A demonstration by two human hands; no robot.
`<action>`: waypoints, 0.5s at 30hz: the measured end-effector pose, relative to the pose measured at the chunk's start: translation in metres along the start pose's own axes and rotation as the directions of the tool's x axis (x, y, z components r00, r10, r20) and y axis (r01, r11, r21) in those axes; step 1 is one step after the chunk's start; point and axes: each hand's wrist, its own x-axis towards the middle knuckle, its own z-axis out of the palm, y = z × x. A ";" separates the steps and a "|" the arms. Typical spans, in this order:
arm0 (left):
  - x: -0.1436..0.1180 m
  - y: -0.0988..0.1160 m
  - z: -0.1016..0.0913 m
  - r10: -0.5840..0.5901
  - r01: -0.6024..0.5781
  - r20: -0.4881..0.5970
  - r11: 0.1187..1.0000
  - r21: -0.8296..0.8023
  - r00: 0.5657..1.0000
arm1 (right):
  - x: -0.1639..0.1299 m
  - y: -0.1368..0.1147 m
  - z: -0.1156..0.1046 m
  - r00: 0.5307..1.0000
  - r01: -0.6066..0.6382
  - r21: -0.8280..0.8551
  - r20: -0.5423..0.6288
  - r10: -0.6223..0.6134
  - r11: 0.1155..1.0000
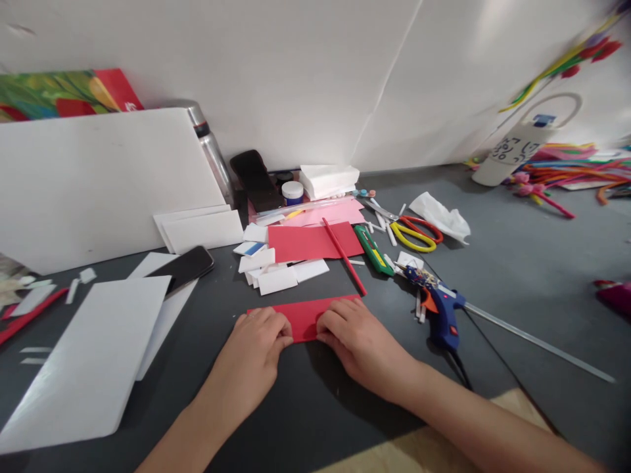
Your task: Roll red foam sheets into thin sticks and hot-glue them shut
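A folded strip of red paper [303,316] lies on the dark grey table [517,276] in front of me. My left hand [254,348] presses on its left end with curled fingers. My right hand [357,338] presses on its right end the same way. Both hands rest flat on the paper and hide its near edge. A red pencil [344,255] lies just beyond the strip, across a larger red sheet [313,241].
A blue glue gun [440,309] lies right of my right hand, with a long glue stick [537,341]. Scissors [417,233], a green cutter [373,249], white foam pieces [279,274], a phone [183,268] and white boards [91,358] surround the strip.
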 end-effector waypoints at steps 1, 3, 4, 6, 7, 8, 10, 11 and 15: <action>0.001 -0.001 -0.001 0.010 -0.010 -0.013 1.000 0.002 1.000 | 0.001 0.000 0.000 1.000 -0.007 0.014 0.000 0.007 1.000; 0.002 -0.002 -0.002 0.039 -0.039 -0.032 0.999 -0.005 0.999 | 0.002 0.001 -0.001 1.000 -0.023 0.039 0.003 0.023 0.999; 0.002 -0.003 -0.002 0.052 -0.052 -0.035 0.999 -0.011 0.998 | 0.002 0.001 -0.001 1.000 -0.030 0.046 0.004 0.030 0.998; 0.002 -0.004 -0.004 0.063 -0.064 -0.031 0.998 -0.024 0.998 | 0.003 0.002 -0.001 0.999 -0.040 0.051 0.001 0.041 0.998; 0.002 -0.005 -0.004 0.064 -0.065 -0.028 0.997 -0.031 0.998 | 0.003 0.002 -0.001 0.999 -0.045 0.050 -0.004 0.045 0.998; 0.002 -0.006 -0.005 0.067 -0.068 -0.025 0.997 -0.038 0.997 | 0.003 0.002 -0.001 0.999 -0.046 0.049 -0.009 0.046 0.998; 0.002 -0.008 -0.006 0.099 -0.099 -0.015 0.994 -0.053 0.995 | 0.003 0.003 -0.001 0.999 -0.044 0.048 -0.014 0.045 0.998; 0.002 -0.009 -0.005 0.127 -0.128 -0.017 0.990 -0.054 0.992 | 0.003 0.003 -0.001 0.999 -0.043 0.050 -0.011 0.043 0.998; 0.001 -0.016 -0.001 0.317 -0.319 -0.079 0.948 -0.013 0.945 | 0.003 0.002 -0.002 0.999 -0.050 0.061 0.003 0.050 0.997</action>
